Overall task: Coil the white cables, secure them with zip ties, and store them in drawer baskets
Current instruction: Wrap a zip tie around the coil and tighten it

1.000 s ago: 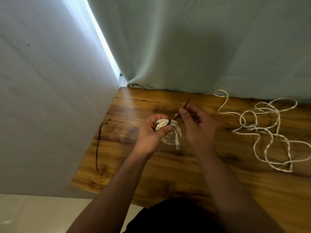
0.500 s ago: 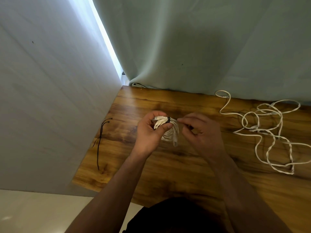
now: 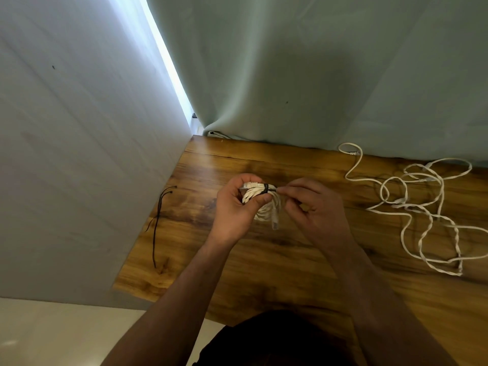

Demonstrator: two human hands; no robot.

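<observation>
My left hand point(image 3: 233, 210) grips a small coil of white cable point(image 3: 264, 204) above the wooden table point(image 3: 290, 260). A black zip tie point(image 3: 266, 188) is wrapped around the top of the coil. My right hand point(image 3: 314, 210) pinches the tie's tail just right of the coil, fingers closed. One grey plug end of the cable point(image 3: 274, 221) hangs below the coil. A loose tangle of white cables point(image 3: 422, 207) lies on the table to the right, untouched.
Spare black zip ties point(image 3: 158, 220) lie near the table's left edge, next to a grey wall point(image 3: 79, 154). A pale green curtain point(image 3: 317, 75) hangs behind the table's far edge. Pale floor point(image 3: 52, 334) shows at lower left.
My right hand has drawn the zip tie's tail from pointing up and away to lying sideways right of the coil, and the tie sits tighter. The left hand kept its hold.
</observation>
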